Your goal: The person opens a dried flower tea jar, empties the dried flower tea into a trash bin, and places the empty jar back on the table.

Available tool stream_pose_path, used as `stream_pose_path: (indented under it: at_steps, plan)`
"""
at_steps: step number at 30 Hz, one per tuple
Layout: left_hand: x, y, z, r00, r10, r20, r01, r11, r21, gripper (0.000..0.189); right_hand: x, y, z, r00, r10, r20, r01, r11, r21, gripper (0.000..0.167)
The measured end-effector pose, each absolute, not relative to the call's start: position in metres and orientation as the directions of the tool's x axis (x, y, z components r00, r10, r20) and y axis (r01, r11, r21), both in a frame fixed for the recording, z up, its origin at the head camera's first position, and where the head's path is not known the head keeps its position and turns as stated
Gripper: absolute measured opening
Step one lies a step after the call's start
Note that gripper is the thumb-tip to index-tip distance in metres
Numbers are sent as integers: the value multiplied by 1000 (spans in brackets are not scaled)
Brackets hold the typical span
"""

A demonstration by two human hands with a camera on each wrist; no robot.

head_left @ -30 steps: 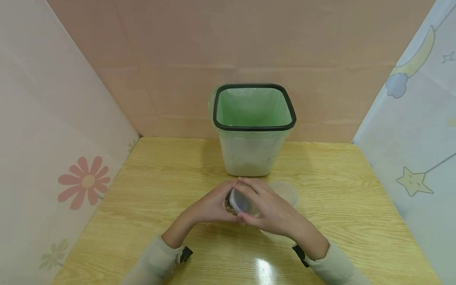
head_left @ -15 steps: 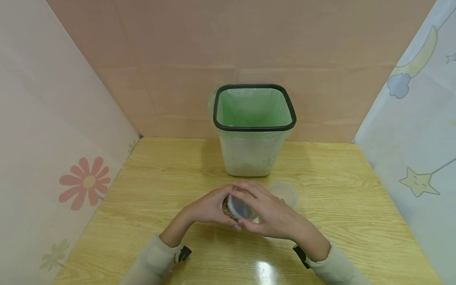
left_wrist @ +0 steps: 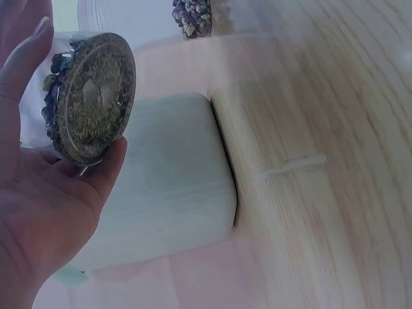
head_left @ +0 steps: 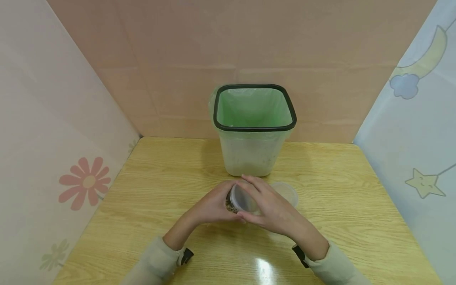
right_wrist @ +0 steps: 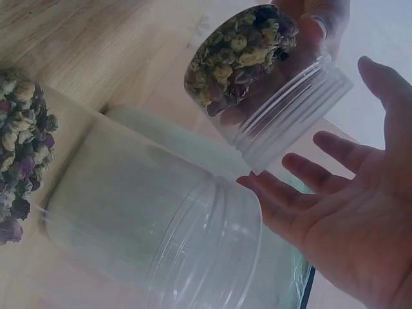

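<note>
My left hand (head_left: 217,204) grips a clear jar (right_wrist: 283,109) with dried flowers in its base, tilted so its threaded mouth faces my right hand (head_left: 274,209). Fine crumbs show through the jar's bottom in the left wrist view. My right hand's fingers are spread in a loose curve beside the mouth; whether the fingertips touch the rim is hard to tell. A second, larger clear jar (right_wrist: 212,232) stands upright with no lid, dried flowers (right_wrist: 22,154) at its bottom. In the head view its round top (head_left: 286,192) shows partly behind my right hand.
Just beyond the hands stands a whitish bin (head_left: 249,152) with a black rim and a green liner. The wood-grain table (head_left: 171,166) is bordered by a pinkish back sheet (head_left: 171,79) and printed side sheets (head_left: 399,130).
Both hands and the tilted jar dip slightly toward me, then come back up. The right fingers shift a little around the mouth. The bin stays put.
</note>
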State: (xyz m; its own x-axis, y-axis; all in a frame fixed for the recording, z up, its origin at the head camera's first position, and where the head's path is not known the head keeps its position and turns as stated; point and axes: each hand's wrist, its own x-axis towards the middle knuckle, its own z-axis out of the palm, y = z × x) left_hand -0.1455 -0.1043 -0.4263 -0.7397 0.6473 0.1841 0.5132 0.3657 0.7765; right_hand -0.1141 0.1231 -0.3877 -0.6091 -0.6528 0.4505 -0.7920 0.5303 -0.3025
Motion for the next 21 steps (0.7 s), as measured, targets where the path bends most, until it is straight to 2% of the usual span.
stream_pose_path:
  at_steps: [4, 9, 15, 21]
  plan:
    - [-143, -103, -425, -758, 629, 170, 514, 416, 750, 100, -114, 123, -388, -635, -645, 426, -772, 553, -314, 73]
    - [-142, -102, -424, -751, 636, 177, 527, 416, 741, 98, -113, 123, -389, -651, -643, 403, -759, 563, -327, 72]
    - [-143, -106, -425, -729, 665, 161, 517, 381, 766, 104, -113, 124, -390, -604, -671, 430, -796, 521, -307, 72]
    - [-146, -111, -425, -679, 723, 129, 471, 293, 832, 93, -111, 123, -389, -567, -702, 431, -824, 477, -306, 69]
